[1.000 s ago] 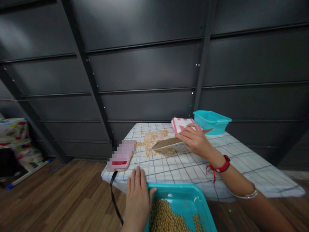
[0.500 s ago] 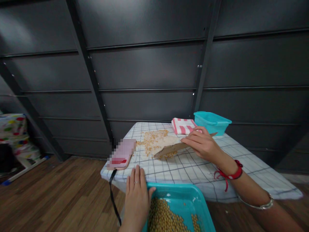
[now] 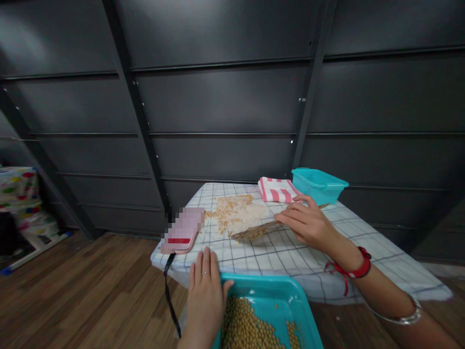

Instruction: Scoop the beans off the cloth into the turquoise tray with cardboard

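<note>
My right hand [image 3: 308, 224] grips a flat brown piece of cardboard [image 3: 259, 229] over the table. The cardboard's front edge lies low, by yellow soybeans [image 3: 227, 224] and a patch of white grains, perhaps rice [image 3: 252, 212], spread on the checked cloth. My left hand [image 3: 206, 295] rests with its fingers stretched out at the left rim of a turquoise plastic tub [image 3: 267, 279], its thumb over the rim. Inside that tub lie many soybeans [image 3: 247, 325], mostly toward the left and bottom. The tub's near end is out of view.
A phone in a pink case [image 3: 185, 230] lies at the table's left edge, with a black strap [image 3: 167, 286] hanging down. Further back are a folded pink-and-white striped towel [image 3: 278, 190] and a second turquoise tub [image 3: 319, 185]. A dark panelled wall [image 3: 218, 106] stands behind the table.
The cardboard has tilted, so its broad face shows less and it looks thinner. My right hand has shifted slightly to the right and down. My left hand has stayed on the tub.
</note>
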### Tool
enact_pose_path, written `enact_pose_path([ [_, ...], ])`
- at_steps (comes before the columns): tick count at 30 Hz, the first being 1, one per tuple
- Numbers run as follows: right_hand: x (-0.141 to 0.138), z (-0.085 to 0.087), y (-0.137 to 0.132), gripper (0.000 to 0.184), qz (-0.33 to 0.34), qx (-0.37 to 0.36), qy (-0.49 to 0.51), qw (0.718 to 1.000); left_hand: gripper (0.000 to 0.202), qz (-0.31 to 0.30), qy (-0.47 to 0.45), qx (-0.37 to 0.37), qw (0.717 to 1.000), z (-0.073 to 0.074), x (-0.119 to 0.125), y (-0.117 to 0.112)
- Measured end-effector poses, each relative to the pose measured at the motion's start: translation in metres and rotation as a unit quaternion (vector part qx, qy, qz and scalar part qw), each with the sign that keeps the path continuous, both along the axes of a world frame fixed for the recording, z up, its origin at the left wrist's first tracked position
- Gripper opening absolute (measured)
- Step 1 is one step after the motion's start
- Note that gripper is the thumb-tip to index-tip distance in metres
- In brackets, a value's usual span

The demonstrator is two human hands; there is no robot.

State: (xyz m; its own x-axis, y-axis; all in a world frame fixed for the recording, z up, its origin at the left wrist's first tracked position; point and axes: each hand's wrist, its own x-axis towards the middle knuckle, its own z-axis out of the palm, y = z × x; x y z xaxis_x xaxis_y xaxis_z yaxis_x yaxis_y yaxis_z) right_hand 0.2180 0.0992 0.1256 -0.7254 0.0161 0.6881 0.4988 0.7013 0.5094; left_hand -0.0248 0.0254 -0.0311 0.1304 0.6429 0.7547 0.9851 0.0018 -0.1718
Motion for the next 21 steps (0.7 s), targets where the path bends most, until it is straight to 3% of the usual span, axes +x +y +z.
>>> enact_pose_path([
  [10, 0.005, 0.006, -0.020, 0.029, 0.009, 0.002, -0.004, 1.000, 0.062, 0.001, -0.010, -0.012, 1.000, -0.006, -0.001, 0.000],
  [21, 0.006, -0.001, -0.003, 0.027, -0.045, 0.022, -0.017, 0.999, 0.062, -0.011, -0.019, -0.005, 1.000, -0.004, -0.001, 0.001],
])
